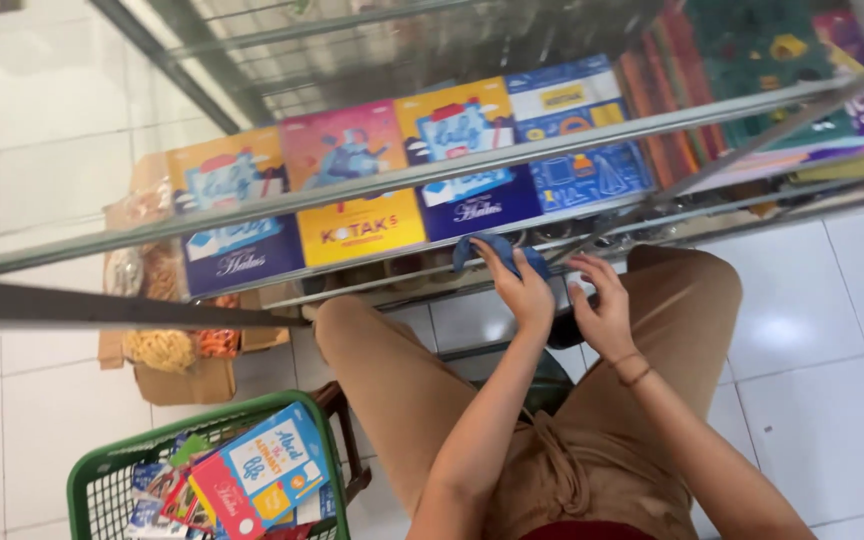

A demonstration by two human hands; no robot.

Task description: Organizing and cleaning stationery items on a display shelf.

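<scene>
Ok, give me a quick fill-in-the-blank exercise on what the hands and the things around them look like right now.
1. The left hand presses a ____ cloth against the low shelf.
2. The basket of books at the lower left is ____ in colour.
3. The right hand wears a thin band on its ____.
4. The cardboard box of snack bags sits on the ____.

Missing words: blue; green; wrist; floor

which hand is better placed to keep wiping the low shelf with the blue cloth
Left, most likely. The left hand already lies on the blue cloth at the edge of the low shelf. The right hand is beside it, fingers curled, off the cloth.
</scene>
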